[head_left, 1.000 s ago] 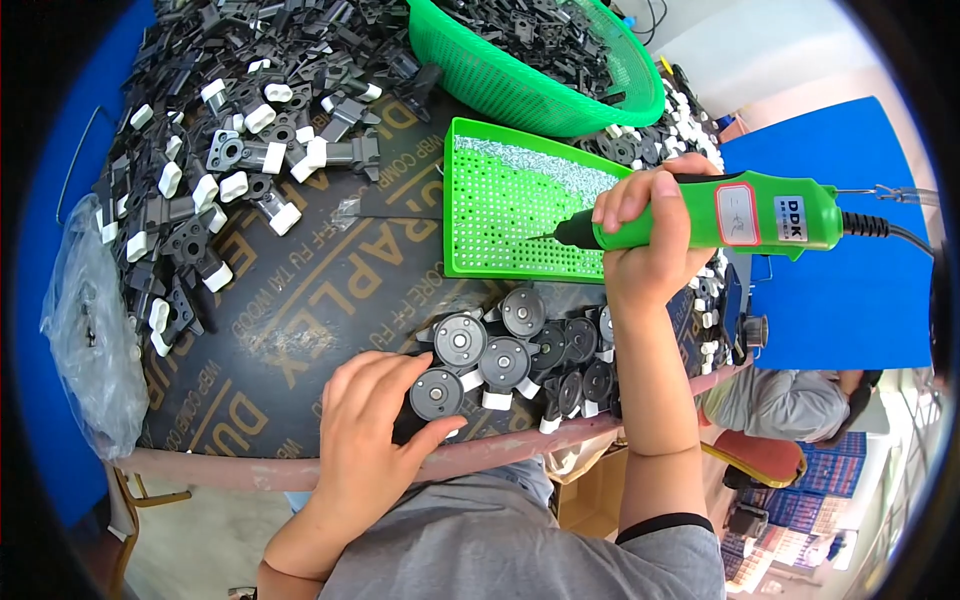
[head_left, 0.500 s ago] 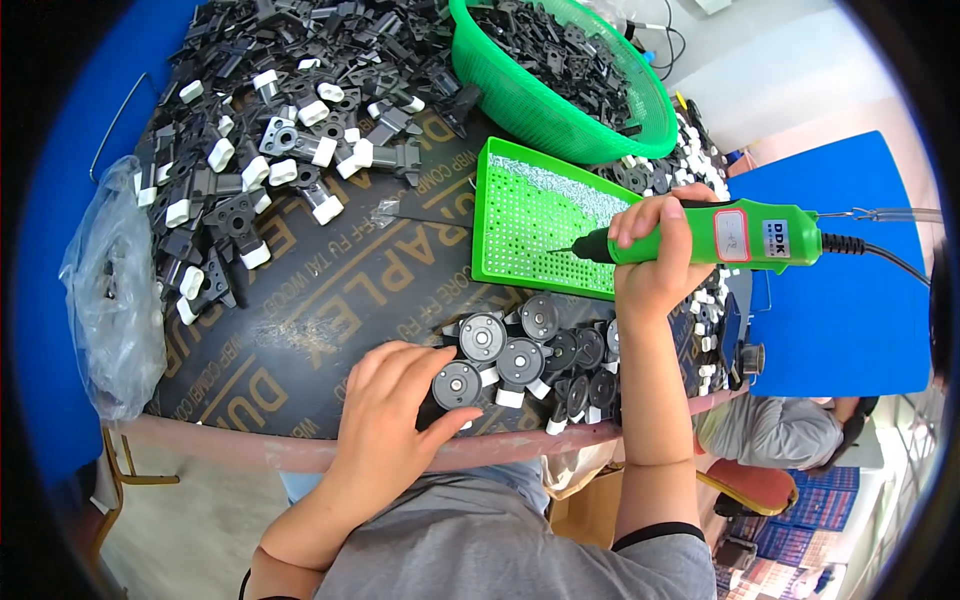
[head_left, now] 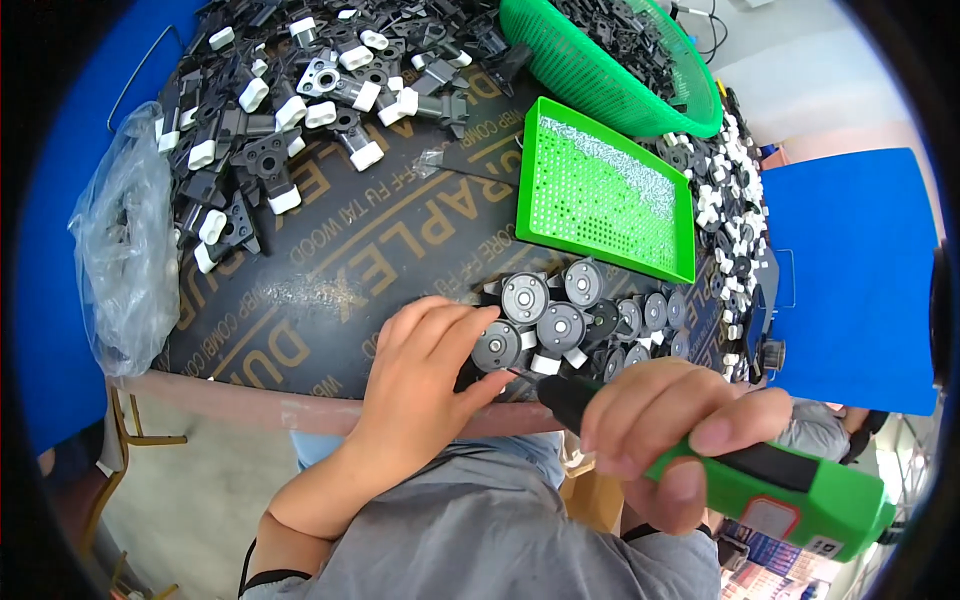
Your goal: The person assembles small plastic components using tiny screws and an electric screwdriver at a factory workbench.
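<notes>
My right hand [head_left: 690, 430] is wrapped round a green electric screwdriver [head_left: 800, 500]. The screwdriver's dark nose points left, and its thin bit ends beside my left thumb, close to a round grey disc-shaped part [head_left: 497, 345]. My left hand [head_left: 425, 365] holds that part at the table's near edge, fingers at its far side and thumb at its near side. Touching or close beside it lie several similar round grey parts [head_left: 560, 326] with white ends. Whether the bit touches a screw is too small to tell.
Beyond the parts lies a green perforated tray [head_left: 607, 258] with many small silvery screws. A green basket [head_left: 600, 90] of black pieces stands behind it. Black-and-white parts [head_left: 265, 165] pile up at far left, near a clear plastic bag [head_left: 125, 260]. More parts [head_left: 735, 220] lie at right.
My right hand has brought the screwdriver from above the screw tray down and nearer, to beside my left hand. My left hand stays at the same round part. The whole view has shifted slightly.
</notes>
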Tool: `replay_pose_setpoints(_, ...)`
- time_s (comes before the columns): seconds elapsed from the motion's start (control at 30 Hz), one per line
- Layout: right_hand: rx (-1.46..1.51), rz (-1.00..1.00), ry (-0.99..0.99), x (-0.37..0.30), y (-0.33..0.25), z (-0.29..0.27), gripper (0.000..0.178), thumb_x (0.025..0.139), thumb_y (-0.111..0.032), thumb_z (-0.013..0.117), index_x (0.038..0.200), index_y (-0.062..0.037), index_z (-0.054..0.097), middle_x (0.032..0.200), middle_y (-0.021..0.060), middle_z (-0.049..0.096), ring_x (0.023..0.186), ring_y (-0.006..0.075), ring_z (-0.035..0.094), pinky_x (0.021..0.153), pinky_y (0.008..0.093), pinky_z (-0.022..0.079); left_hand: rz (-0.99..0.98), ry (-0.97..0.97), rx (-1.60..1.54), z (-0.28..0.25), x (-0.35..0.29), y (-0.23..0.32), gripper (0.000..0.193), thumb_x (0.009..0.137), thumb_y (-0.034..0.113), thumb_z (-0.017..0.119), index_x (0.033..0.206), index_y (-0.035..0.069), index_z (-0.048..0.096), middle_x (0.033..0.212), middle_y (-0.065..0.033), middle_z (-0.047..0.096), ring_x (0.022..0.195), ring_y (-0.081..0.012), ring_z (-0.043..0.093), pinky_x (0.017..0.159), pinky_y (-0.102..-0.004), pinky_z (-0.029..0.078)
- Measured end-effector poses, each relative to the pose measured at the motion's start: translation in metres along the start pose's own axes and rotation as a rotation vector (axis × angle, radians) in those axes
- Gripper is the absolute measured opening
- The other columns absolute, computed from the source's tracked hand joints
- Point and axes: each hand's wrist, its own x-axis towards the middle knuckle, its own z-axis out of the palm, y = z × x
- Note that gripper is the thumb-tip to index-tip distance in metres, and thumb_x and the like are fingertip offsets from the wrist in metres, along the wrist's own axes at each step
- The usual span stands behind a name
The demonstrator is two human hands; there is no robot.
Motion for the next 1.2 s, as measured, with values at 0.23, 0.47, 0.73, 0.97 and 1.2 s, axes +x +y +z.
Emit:
replay_pose_setpoints(0.23,-0.068,0.134,0.054,-0.013,0.000,0.008,0.031,0.096,-0.022,0.067,0.110,-0.0119,0.041,0.067,0.0083,0.056,0.051,0.0217,0.056,0.051,0.0365,0.050,0.017,0.028,0.010,0.003,-0.004,-0.002,0.056,0.071,0.019,0.083,0.121,0.005,0.063,0.114,-0.0101,0.063,0.113,-0.0318,0.054,0.097,-0.0438,0.043)
replay_pose_setpoints(0.47,-0.061,0.063,-0.063,-0.008,0.007,0.002,0.029,0.095,-0.015,0.066,0.111,-0.0090,0.042,0.070,0.0090,0.059,0.052,0.0217,0.057,0.052,0.0384,0.051,0.006,-0.003,0.033,0.000,-0.002,-0.001,0.056,0.069,0.017,0.084,0.119,0.005,0.064,0.114,-0.0094,0.063,0.112,-0.0312,0.055,0.097,-0.0437,0.043)
replay_pose_setpoints(0.73,-0.097,0.049,-0.057,-0.005,0.020,0.012,0.017,0.087,-0.001,0.065,0.101,-0.0003,0.056,0.063,0.0078,0.058,0.048,0.0216,0.054,0.052,0.0375,0.051,0.003,0.026,0.039,-0.002,0.000,0.000,0.055,0.065,0.013,0.084,0.116,0.006,0.065,0.109,-0.0112,0.064,0.109,-0.0338,0.057,0.094,-0.0445,0.044)
replay_pose_setpoints(0.97,0.078,-0.042,0.187,-0.003,0.024,0.014,0.022,0.072,0.011,0.068,0.091,0.0015,0.062,0.064,0.0064,0.060,0.053,0.0221,0.059,0.052,0.0340,0.050,-0.008,0.010,0.058,0.002,-0.003,-0.002,0.053,0.067,0.017,0.085,0.115,0.005,0.065,0.107,-0.0133,0.065,0.106,-0.0355,0.058,0.093,-0.0440,0.045)
replay_pose_setpoints(1.2,0.127,-0.127,0.361,0.001,-0.015,-0.083,0.025,0.089,-0.006,0.067,0.109,-0.0024,0.052,0.062,0.0059,0.055,0.048,0.0163,0.055,0.047,0.0308,0.047,0.010,0.059,0.153,0.008,0.002,0.004,0.051,0.072,0.011,0.082,0.119,0.003,0.066,0.111,-0.0147,0.065,0.102,-0.0319,0.061,0.091,-0.0391,0.048)
